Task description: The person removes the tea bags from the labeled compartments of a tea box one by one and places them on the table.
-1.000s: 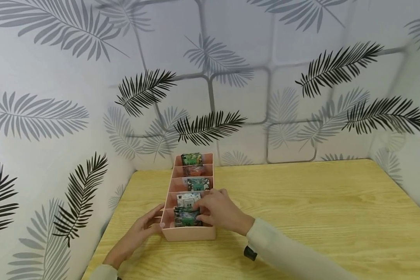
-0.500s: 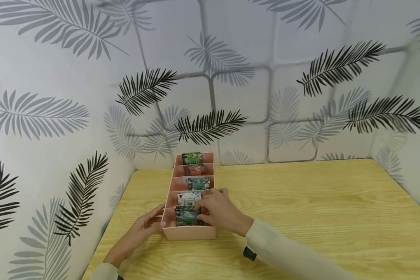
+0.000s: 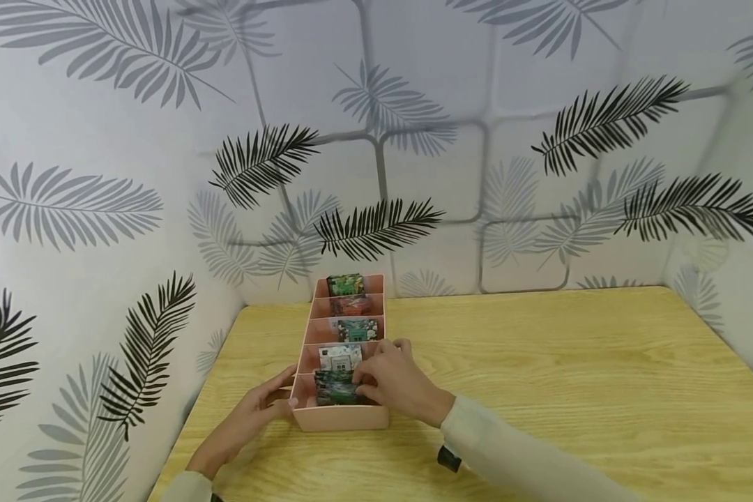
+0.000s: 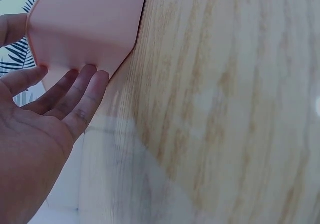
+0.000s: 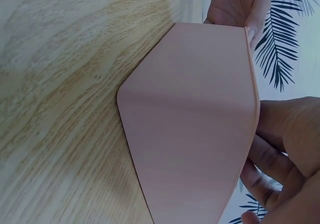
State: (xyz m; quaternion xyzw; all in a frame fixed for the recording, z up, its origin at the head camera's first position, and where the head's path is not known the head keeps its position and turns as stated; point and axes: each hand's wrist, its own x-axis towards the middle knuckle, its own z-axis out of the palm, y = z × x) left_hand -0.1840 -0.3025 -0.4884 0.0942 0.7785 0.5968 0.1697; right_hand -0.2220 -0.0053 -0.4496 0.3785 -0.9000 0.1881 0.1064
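Note:
A long pink divided box (image 3: 341, 418) stands on the table, with small printed packets in its compartments. At its near left corner, my left hand (image 3: 257, 408) holds the box, thumb at the rim and fingertips against the outer wall (image 4: 90, 24). My right hand (image 3: 401, 380) reaches over the right rim into the front compartment. There its thumb and fingers pinch the right edge of a dark green packet (image 3: 335, 394). The right wrist view has the box wall hiding the packet, with curled fingers (image 5: 272, 156) just over the rim.
Behind the front compartment sit a white packet (image 3: 341, 358), a green floral packet (image 3: 358, 330), a red packet (image 3: 350, 305) and a yellow-green packet (image 3: 345, 284). The wooden table (image 3: 539, 369) meets a leaf-patterned wall (image 3: 427, 174) behind the box.
The dark green packet has shifted under my right fingertips, and its bright green label shows less. My left hand and the box stay in place.

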